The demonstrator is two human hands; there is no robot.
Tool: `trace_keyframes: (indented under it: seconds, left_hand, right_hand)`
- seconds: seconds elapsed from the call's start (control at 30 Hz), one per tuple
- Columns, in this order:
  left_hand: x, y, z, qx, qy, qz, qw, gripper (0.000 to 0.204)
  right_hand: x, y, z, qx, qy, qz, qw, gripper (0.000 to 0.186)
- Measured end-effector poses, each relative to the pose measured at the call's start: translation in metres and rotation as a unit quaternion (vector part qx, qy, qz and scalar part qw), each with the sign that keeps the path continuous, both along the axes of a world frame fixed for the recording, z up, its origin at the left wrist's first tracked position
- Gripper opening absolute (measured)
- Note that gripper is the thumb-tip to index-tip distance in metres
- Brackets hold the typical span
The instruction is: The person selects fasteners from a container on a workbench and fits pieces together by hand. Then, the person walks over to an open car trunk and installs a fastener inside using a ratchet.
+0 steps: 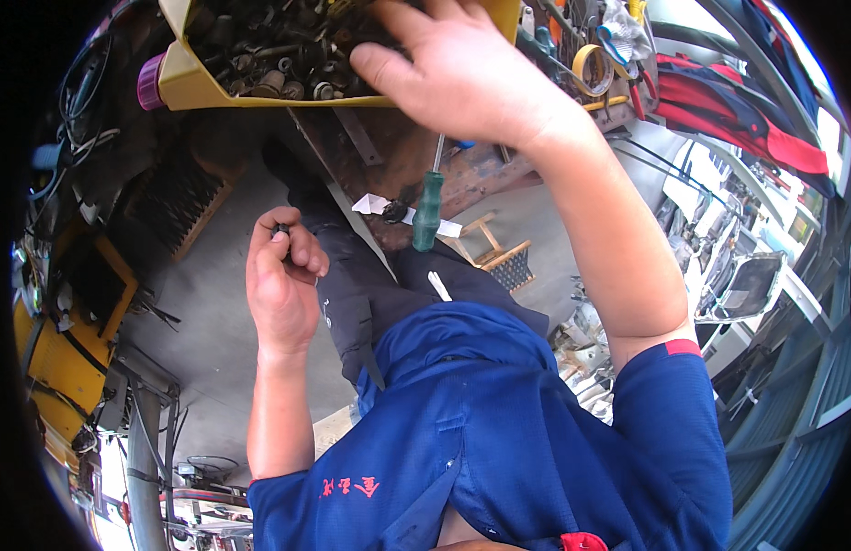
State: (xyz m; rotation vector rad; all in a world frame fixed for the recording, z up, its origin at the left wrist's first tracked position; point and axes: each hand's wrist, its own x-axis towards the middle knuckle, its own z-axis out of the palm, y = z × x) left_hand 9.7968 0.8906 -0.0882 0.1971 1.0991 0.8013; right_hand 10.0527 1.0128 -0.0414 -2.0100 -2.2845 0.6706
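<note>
My left hand (288,275) is raised over the floor beside my leg, its fingers closed around a small dark part (280,230) that looks like a bolt or nut. At the top, my right hand (453,78) reaches over a cut-open yellow plastic jug (191,84) with a purple cap (150,81). The thumb is spread from the fingers, and the fingertips run past the upper edge of the picture. Inside the jug lies a heap of dark bolts and nuts (269,84). Below my right wrist, a screwdriver (427,216) with a green handle sticks out at the bench edge.
The jug rests on a brown workbench (481,174). A roll of yellow tape (591,72) and hand tools are at its right. A white strip (435,220) with a dark lump lies near the screwdriver. A small woven stool (508,266) stands on the floor.
</note>
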Motion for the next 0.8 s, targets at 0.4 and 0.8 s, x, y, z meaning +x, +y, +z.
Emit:
trace_keyframes:
  seconds: [0.4,0.8]
  left_hand:
    - [0.018,0.010,0.016,0.009,-0.004,-0.034,0.999,0.026]
    - [0.024,0.012,0.027,-0.009,0.031,-0.052,0.998,0.027]
  right_hand:
    - [0.006,-0.057,0.026,0.122,0.043,0.043,0.991,0.073]
    - [-0.010,-0.071,0.035,0.070,0.070,0.002,0.995,0.073]
